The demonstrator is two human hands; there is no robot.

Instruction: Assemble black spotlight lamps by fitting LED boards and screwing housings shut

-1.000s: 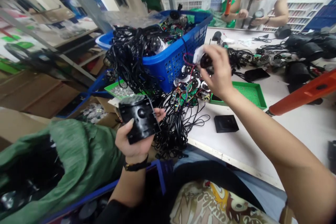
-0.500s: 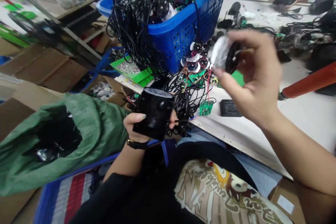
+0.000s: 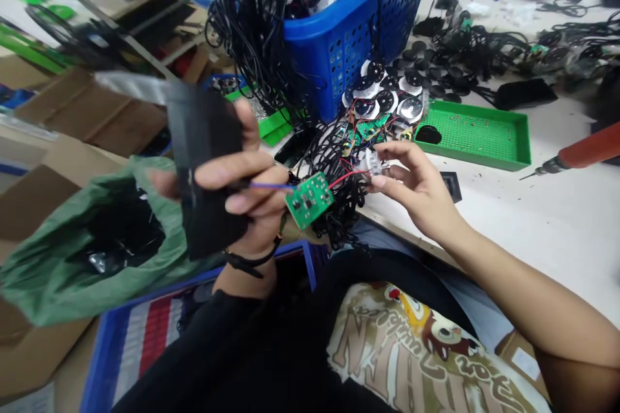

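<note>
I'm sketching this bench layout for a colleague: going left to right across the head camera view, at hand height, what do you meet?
Green bag → black plastic plate in the left hand → green circuit board → right hand → green mesh tray → orange-handled screwdriver

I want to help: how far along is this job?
Perhaps done: round black-and-white discs piled by the blue basket. In hand: the left hand holds a black plate; the right hand pinches a small clear piece wired to a green circuit board. Left: the basket's tangled cables.
</note>
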